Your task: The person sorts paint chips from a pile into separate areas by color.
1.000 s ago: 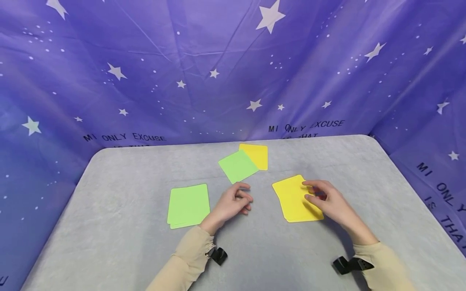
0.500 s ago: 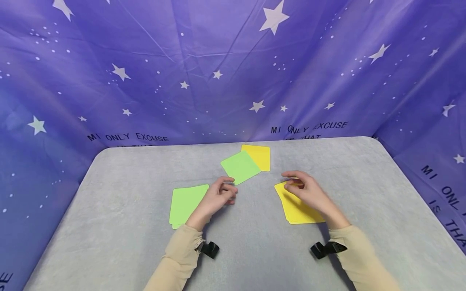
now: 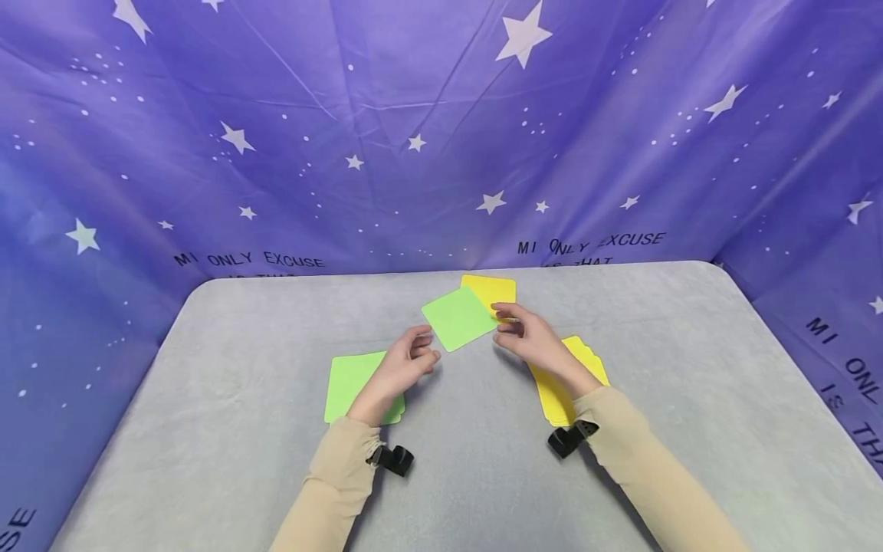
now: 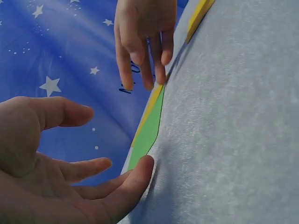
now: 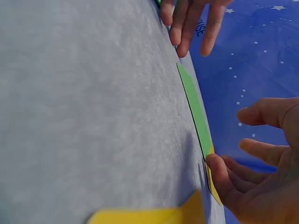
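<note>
At the middle back of the table a green square card (image 3: 458,318) lies askew, covering part of a yellow square card (image 3: 495,290). My right hand (image 3: 530,337), fingers loosely bent, is at the right corner of these cards and overlaps the yellow one in the head view. Just left of the green card's near corner hovers my left hand (image 3: 402,366), relaxed and holding nothing. Under the left forearm lies a stack of green cards (image 3: 350,381), partly hidden by the hand. A stack of yellow cards (image 3: 557,395) sits beneath the right wrist, partly covered.
The grey table (image 3: 241,330) has rounded far corners. Behind it and at both sides hangs a purple-blue curtain (image 3: 386,115) with white stars and lettering. Black cameras are strapped to both wrists, such as the left wrist camera (image 3: 398,461).
My right hand has moved left and away from me, from over the yellow stack to the middle cards. My left hand has shifted left. The cards stay where they lay.
</note>
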Demonstrator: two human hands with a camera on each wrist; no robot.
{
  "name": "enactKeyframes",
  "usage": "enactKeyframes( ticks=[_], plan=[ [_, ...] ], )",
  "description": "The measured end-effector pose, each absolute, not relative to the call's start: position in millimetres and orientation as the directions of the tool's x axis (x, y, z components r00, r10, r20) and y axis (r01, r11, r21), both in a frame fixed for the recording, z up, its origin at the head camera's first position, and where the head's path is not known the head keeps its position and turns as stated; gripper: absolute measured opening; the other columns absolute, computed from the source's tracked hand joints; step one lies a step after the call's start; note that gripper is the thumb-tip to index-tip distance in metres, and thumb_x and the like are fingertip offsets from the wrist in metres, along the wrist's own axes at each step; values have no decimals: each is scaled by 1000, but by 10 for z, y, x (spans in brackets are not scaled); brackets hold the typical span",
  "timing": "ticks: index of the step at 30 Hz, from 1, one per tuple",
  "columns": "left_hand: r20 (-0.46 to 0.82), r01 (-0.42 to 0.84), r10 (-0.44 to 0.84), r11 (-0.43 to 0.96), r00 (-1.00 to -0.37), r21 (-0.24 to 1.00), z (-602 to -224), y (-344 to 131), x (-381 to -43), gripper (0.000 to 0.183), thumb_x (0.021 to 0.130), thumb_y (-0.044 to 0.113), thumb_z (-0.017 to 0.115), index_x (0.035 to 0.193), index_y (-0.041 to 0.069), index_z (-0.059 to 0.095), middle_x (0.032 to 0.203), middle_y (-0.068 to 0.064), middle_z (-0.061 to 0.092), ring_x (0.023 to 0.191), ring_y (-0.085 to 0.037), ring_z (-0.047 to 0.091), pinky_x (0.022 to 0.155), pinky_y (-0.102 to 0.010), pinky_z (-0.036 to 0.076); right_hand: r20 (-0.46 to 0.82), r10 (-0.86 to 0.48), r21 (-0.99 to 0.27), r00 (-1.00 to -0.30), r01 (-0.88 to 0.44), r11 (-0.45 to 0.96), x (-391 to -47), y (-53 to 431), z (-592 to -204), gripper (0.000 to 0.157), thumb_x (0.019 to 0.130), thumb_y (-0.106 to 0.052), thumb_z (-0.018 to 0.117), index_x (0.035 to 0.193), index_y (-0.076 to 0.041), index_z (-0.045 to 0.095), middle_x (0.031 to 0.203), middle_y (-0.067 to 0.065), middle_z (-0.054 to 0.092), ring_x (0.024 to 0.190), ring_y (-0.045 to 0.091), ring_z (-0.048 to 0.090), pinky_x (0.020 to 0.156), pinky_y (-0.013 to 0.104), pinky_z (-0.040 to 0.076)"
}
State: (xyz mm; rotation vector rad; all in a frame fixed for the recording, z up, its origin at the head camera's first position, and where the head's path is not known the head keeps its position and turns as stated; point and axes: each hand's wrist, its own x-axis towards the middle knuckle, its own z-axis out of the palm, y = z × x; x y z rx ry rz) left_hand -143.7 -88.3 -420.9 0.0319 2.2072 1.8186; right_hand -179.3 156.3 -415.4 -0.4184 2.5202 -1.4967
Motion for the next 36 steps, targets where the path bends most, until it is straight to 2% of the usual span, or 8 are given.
enactKeyframes(
  ticks=[8,17,25,32,36],
  plan=[
    [-237,-205,188,174,-953,963,-4206,-859,-1476,59,92,7,56,145,-3,33,140,-25,44,121,-35,50,96,-40,46,-54,-333,-861,-941,-125,493,-1925,1437,-4144,62,89,-6,62,146,0,37,137,28,45,123,41,46,102,48,38],
    [-226,-214,167,84,-960,973,-4233,-879,-1510,65,91,8,56,148,-4,26,137,-28,47,128,-38,44,104,-47,37,-164,-318,-961,-934,79,264,-1971,1409,-4164,71,90,-1,60,152,-4,24,147,27,32,132,39,36,108,47,31],
    [-237,-267,174,-177,-956,947,-4293,-914,-1497,69,87,-4,50,149,-3,20,138,-32,40,123,-42,46,106,-44,36,-173,-341,-981,-924,131,142,-1910,1482,-4204,73,91,-1,56,153,-2,18,142,31,38,131,40,38,98,40,42],
    [-231,-257,173,-147,-958,955,-4324,-877,-1481,66,88,-2,51,147,-3,22,134,-32,43,123,-40,46,106,-44,35,-178,-332,-983,-926,151,106,-1779,1563,-4228,69,90,-1,56,150,2,22,141,32,38,126,41,42,91,33,45],
    [-219,-243,162,-144,-962,959,-4342,-866,-1459,64,85,-1,52,144,-6,25,131,-32,46,121,-39,47,106,-43,34,-179,-298,-982,-938,153,108,-1705,1594,-4222,64,89,0,57,146,5,30,137,32,42,117,34,49,86,31,46]
  ],
)
